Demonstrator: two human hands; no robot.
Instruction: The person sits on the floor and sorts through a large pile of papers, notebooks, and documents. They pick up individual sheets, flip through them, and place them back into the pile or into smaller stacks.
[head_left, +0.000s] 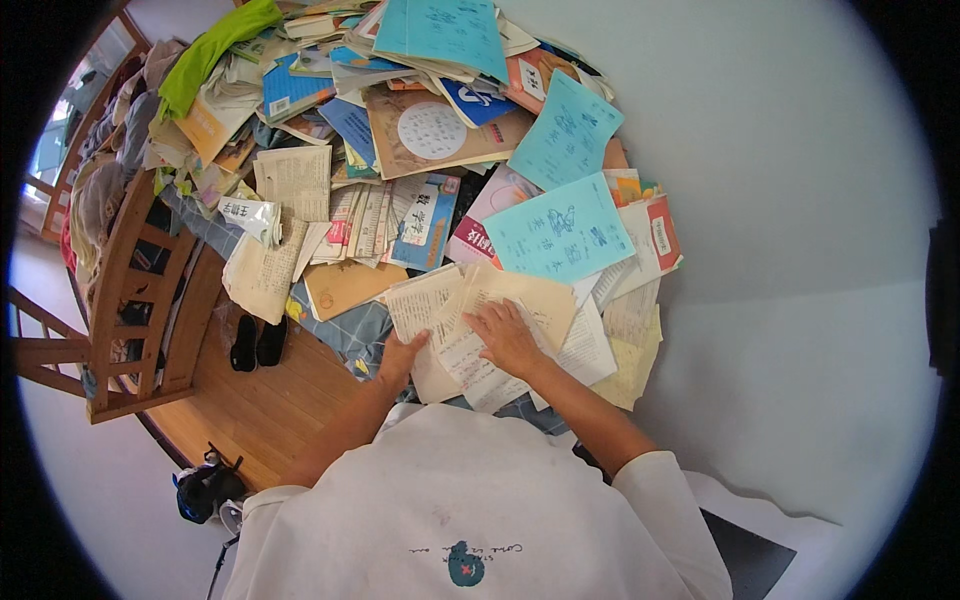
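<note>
Loose papers with writing (480, 367) lie in front of me on a checked bedcover (352, 334). My left hand (405, 351) is at their left edge, the thumb on top and the fingers partly hidden; whether it grips them is unclear. Spread flat over the sheets is my right hand (504, 336), its fingers apart. Just beyond the papers lies a light blue exercise booklet (562, 229), with another blue booklet (568, 131) behind it. An orange-brown envelope or folder (352, 289) is left of the papers. White sheets (585, 345) and yellowish paper (637, 352) lie to the right.
A large heap of books (442, 131) covers the far part of the bed. Folded newspaper-like sheets (266, 277) overhang its left edge. A wooden bed frame (142, 300) and black shoes (257, 343) are at left. A pale wall (772, 225) bounds the right side.
</note>
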